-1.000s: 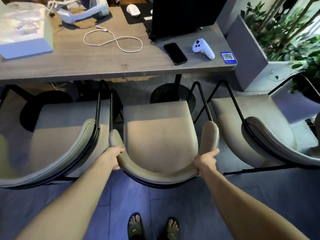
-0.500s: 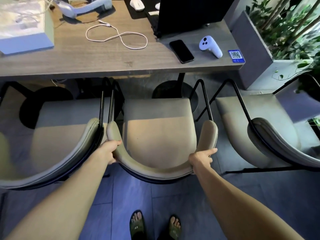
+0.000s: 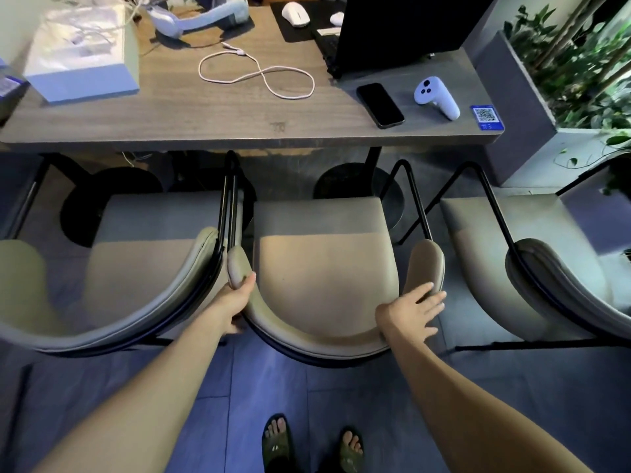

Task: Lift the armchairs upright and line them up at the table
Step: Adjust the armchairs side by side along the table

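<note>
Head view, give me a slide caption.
Both hands, left hand and right hand, on the middle armchair at the table.

Wooden worktop (image 3: 191,114) bearing phone (image 3: 380,104), white controller (image 3: 436,97), looped cable (image 3: 259,75), box (image 3: 82,59); three armchairs (image 3: 324,268) upright on tiled floor (image 3: 205,404).

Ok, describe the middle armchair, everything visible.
The middle armchair stands upright facing the table, between two matching chairs. It has a beige padded seat, a curved padded backrest that wraps round into short armrests, and a thin black metal frame. The left hand grips the backrest's left end; the right hand lies on its right end, fingers spread. Its left side sits very close to the neighbouring chair's frame.
</note>
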